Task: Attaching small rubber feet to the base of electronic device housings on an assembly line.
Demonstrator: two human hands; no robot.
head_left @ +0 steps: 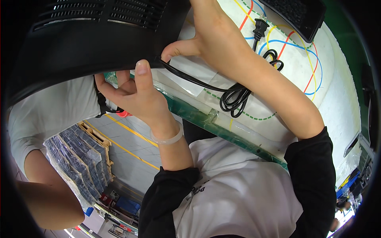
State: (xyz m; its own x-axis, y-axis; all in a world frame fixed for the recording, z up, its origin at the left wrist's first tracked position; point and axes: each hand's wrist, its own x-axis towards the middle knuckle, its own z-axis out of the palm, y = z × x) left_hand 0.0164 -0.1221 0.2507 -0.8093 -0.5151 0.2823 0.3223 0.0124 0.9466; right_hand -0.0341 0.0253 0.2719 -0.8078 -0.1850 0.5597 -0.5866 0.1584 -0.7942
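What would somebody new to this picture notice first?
Most likely the big black vented housing filling the upper left, with the left hand and right hand at its lower edge. Next, the black power cord looped on the white tabletop at upper right, among red, blue and yellow lines. A plastic-wrapped stack stands at lower left.

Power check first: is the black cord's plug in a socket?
No, the plug lies on the white tabletop with its prongs exposed.

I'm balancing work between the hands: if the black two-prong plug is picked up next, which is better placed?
Probably the right hand: it is nearer the plug, though its thumb is at the black vented housing. The left hand is farther away, also at that housing.
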